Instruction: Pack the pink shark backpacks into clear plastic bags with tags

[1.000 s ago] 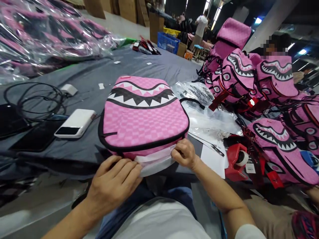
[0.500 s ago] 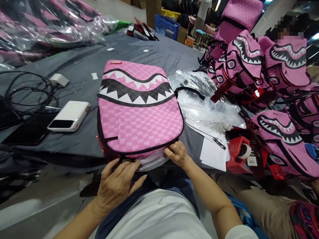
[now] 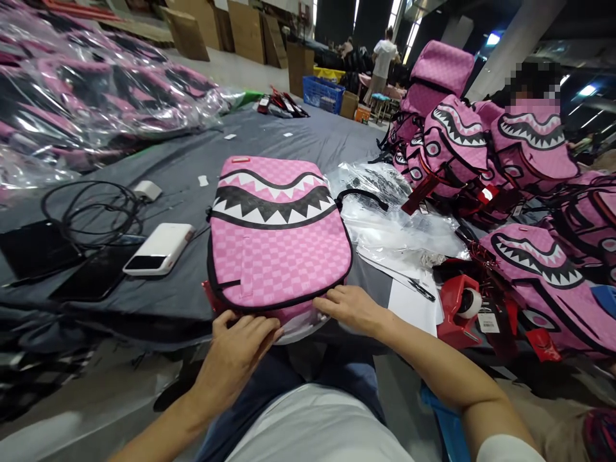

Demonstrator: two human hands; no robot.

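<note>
Backpack of pink checkered fabric with a black, white-toothed mouth print (image 3: 282, 256) lies face up on a gray cloth-covered table (image 3: 260, 138) at the center of the frame, directly beyond both hands, its long axis appearing to run away from them. The left hand (image 3: 238, 353) bends its fingers at the near edge, left of center; the right hand (image 3: 353, 308) rests straighter fingers at the near right corner, equally close. Whether either grips cannot be told. Between them shows a strip of whitish, translucent material (image 3: 301, 326). Compared with one second earlier, less strip is visible and the right hand, then curled, is flatter. A white rectangular power bank (image 3: 166, 244) sits at frame left.
</note>
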